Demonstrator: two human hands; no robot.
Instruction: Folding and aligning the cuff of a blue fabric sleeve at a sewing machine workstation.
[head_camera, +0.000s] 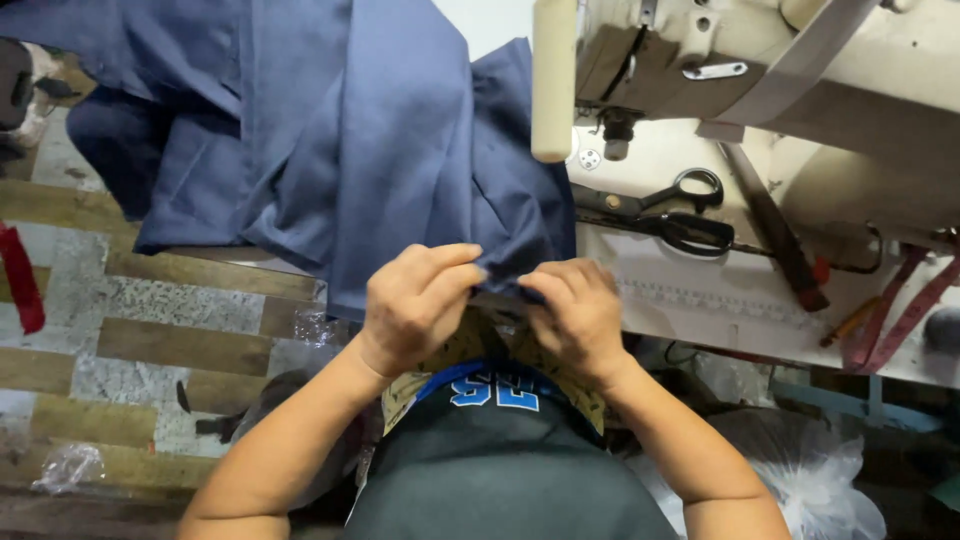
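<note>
A large piece of blue fabric (340, 140) lies heaped across the left part of a pale worktop (700, 290) and hangs over its near edge toward the person. To the right stands a cream sewing machine (800, 70), its needle area clear of the cloth. On the worktop beside it lie black-handled scissors (665, 215) and a pink measuring tape (900, 320) (partly draped over the edge). The floor (150, 340) below has wood and stone-patterned strips.

Both hands meet at the fabric's near edge. The left hand (415, 305) is closed, pinching the cloth between thumb and fingers. The right hand (578, 315) is closed too, gripping the same edge just beside it. The edge looks folded or being worked by hand; nothing sits under the needle yet, so stitching appears not yet begun.
</note>
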